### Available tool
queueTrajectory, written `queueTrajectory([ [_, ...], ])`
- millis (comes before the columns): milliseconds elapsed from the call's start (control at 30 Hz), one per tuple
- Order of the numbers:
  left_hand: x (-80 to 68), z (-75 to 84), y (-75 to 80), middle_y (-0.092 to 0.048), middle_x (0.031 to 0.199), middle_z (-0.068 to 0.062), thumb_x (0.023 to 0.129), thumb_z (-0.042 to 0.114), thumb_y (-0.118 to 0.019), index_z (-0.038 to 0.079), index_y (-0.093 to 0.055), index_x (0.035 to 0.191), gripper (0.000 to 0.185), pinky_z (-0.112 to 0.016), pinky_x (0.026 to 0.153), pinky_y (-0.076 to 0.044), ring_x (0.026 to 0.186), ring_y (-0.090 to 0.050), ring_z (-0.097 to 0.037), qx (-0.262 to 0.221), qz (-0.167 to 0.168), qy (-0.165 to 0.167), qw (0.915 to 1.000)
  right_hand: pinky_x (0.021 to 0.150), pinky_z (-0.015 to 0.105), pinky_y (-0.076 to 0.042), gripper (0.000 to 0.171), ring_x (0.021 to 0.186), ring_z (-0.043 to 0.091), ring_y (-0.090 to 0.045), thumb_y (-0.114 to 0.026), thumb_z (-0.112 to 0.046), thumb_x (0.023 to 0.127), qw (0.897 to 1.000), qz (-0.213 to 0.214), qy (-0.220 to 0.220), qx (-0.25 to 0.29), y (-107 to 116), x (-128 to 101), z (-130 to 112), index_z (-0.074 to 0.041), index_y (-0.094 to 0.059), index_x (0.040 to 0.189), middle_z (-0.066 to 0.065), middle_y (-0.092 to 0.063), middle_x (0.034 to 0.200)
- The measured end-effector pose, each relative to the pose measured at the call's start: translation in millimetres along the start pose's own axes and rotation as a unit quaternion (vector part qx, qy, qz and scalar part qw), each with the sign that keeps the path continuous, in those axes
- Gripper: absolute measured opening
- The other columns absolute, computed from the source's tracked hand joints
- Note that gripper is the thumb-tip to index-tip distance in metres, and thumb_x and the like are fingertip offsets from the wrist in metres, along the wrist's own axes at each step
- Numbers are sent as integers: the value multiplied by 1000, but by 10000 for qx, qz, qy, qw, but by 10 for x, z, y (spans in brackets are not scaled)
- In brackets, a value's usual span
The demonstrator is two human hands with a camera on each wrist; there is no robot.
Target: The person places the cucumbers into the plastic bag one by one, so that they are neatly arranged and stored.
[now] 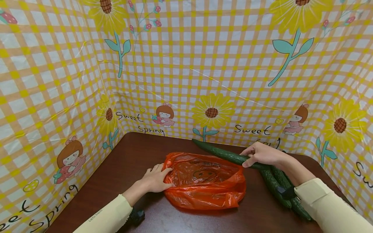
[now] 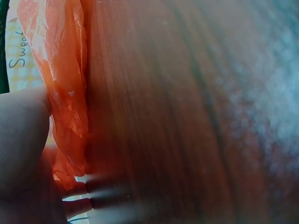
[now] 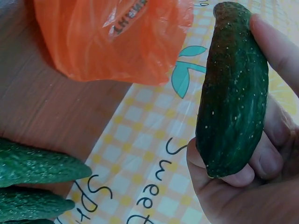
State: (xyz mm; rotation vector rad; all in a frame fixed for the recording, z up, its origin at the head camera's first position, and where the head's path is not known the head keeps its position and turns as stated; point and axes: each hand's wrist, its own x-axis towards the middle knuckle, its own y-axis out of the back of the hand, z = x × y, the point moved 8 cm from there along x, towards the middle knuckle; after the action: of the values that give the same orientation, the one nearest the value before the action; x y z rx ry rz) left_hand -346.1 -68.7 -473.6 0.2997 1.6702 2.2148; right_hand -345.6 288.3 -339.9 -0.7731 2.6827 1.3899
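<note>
An orange plastic bag (image 1: 204,181) lies crumpled on the dark wooden table (image 1: 134,155), printed with a smiley. My left hand (image 1: 155,178) grips the bag's left edge; in the left wrist view the bag (image 2: 65,93) bunches beside my palm. My right hand (image 1: 262,154) grips a long dark green cucumber (image 1: 224,153) lifted above the bag's far right corner; in the right wrist view my fingers (image 3: 266,158) curl round the cucumber (image 3: 233,93). Two more cucumbers (image 1: 276,186) lie on the table under my right forearm, also seen as cucumbers (image 3: 37,182) in the right wrist view.
Yellow checked sheeting with sunflowers (image 1: 212,111) walls in the table on three sides. A dark strap (image 1: 137,216) sits at my left wrist. Bare wood (image 1: 140,152) stretches left of and behind the bag.
</note>
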Motion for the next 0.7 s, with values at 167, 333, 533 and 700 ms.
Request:
queueTrajectory([
  [167,-8,15,5,-37,156,-21,90,57,-67,20,-51,147,71,-62,109,-32,145,-33,-40,8,-29,7,10000,103,60,-44,51,135,53,-44,-80,-30,85,9998,-166,108,22,-29,103,-112,0,-69,126,27,-53,144],
  [333,10,12,-6,-36,156,-21,91,54,-66,18,-50,148,70,-62,108,-32,145,-32,-41,6,-50,-6,10000,103,61,-44,38,135,51,-45,-80,-28,85,9989,-334,322,-47,-71,222,-216,-5,-76,116,24,-57,142],
  [533,4,-11,16,-37,156,-20,91,56,-66,19,-50,148,70,-62,108,-32,145,-32,-38,52,-3,13,10000,102,59,-46,31,133,51,-48,-81,-25,84,9972,-613,421,-109,-165,397,-298,-6,-79,108,22,-60,139],
  [700,11,-6,-10,-36,156,-22,90,55,-66,18,-50,148,70,-64,109,-31,145,-32,-40,9,-4,-28,10000,101,57,-48,40,132,53,-48,-82,-19,82,9955,-820,468,-57,-253,472,-325,1,-74,116,25,-61,136],
])
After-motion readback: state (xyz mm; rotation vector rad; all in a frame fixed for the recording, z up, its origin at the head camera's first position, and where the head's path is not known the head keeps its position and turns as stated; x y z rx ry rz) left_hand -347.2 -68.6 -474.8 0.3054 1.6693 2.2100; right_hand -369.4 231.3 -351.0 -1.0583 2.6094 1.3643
